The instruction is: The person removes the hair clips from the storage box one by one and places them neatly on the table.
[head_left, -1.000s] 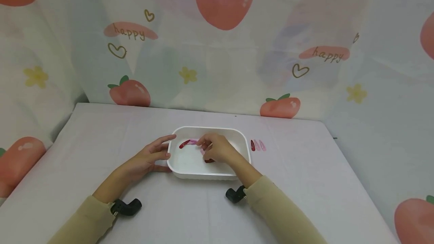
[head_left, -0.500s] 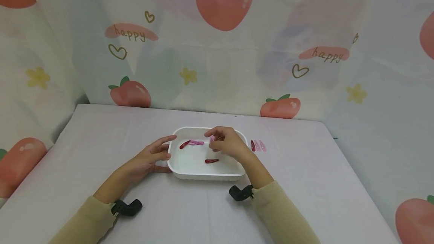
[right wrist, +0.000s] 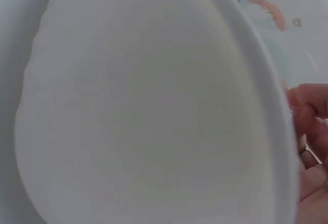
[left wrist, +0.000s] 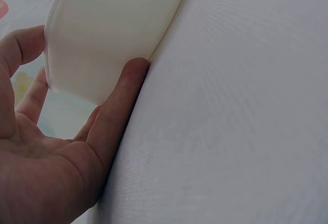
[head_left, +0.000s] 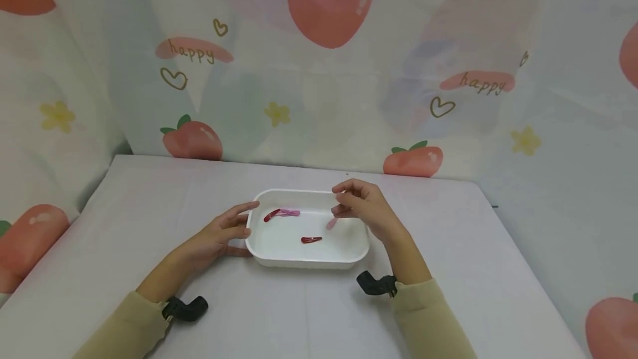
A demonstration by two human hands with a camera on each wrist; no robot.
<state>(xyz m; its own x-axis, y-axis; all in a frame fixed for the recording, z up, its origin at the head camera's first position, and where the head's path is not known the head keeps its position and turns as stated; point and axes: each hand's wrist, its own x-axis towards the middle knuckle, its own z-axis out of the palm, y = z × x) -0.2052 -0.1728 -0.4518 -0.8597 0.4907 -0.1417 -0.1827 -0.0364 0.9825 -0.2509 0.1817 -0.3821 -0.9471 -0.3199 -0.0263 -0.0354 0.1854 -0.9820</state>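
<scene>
And here's the pink clip [head_left: 332,224], tilted, just below the fingertips of the right hand [head_left: 370,208] and over that end of the white tray [head_left: 344,251]. It looks pinched by its upper end, fingers curled in close, though blur hides the exact contact, and the right wrist view has the tray wall blocking it. Clip-in-hand stage, in my judgement, between pickup and release. What's called for? A firm pinch on a small piece, I'd say, and enough height to clear the rim if it goes rightward. Left of that hand, on the near side, a dark red clip [head_left: 311,240] lies alone in the tray; farther left, another red clip [head_left: 271,215] meets a bright pink piece [head_left: 289,213], one clip or more, I can't tell. Well left, at the opposite end, it's the left hand [head_left: 214,240], fingers spread, gripping nothing, touching rim and wall, one digit low by the surface [head_left: 279,314]: a steadying touch, by my reading. Beyond both hands, the fruit-printed backdrop [head_left: 319,109].
</scene>
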